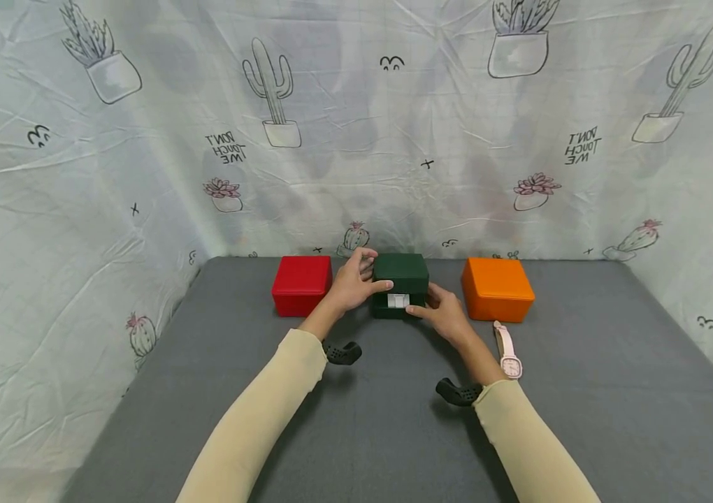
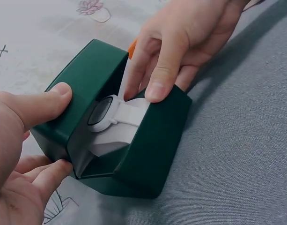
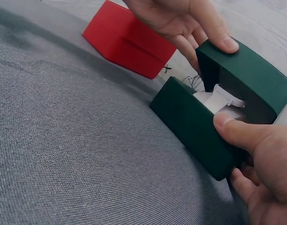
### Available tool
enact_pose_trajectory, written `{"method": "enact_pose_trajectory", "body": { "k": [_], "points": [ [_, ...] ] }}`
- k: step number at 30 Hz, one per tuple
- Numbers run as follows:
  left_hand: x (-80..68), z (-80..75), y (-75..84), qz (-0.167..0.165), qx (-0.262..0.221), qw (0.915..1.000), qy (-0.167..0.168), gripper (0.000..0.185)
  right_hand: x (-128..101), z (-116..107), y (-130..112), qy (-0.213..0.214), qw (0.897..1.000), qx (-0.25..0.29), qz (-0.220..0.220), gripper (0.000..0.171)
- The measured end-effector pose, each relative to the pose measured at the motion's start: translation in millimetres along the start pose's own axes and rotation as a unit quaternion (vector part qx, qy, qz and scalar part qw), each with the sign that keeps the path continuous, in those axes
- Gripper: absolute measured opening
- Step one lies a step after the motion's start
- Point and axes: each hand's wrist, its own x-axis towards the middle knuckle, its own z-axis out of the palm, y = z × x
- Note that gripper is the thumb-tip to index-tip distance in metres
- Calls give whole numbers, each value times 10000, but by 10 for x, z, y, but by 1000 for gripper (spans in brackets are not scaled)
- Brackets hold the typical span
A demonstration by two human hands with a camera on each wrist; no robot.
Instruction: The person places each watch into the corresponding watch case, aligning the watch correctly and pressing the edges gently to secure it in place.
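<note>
A dark green watch box point(image 1: 401, 274) stands at the back middle of the table, its hinged lid partly raised. Inside sits a white watch point(image 2: 127, 115) with a dark face, its strap around a pale cushion. My left hand point(image 1: 351, 281) grips the lid point(image 2: 94, 77), thumb on top and fingers at the side and back. With my right hand point(image 1: 444, 313) I hold the lower part of the box, the thumb over its front rim and the fingers along the right side. Both thumbs show in the right wrist view, with the white strap point(image 3: 218, 99) between lid and base.
A closed red box point(image 1: 302, 285) stands left of the green one, and a closed orange box point(image 1: 498, 288) to the right. A pink watch point(image 1: 509, 353) lies in front of the orange box, near my right forearm. Behind the grey table point(image 1: 388, 433) hangs a cactus-print cloth point(image 1: 344, 140).
</note>
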Motion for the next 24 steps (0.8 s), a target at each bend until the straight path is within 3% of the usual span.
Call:
{"method": "enact_pose_trajectory", "body": {
  "k": [7, 15, 24],
  "points": [
    [-19, 41, -66, 150, 47, 9998, -111, 65, 14, -30, -17, -173, 9987, 344, 345, 81],
    [-30, 82, -137, 291, 260, 9992, -114, 54, 51, -74, -29, -422, 9969, 320, 573, 98],
    [-57, 85, -119, 183, 511, 9985, -89, 53, 57, -98, -36, -431, 9970, 182, 615, 89]
  ]
}}
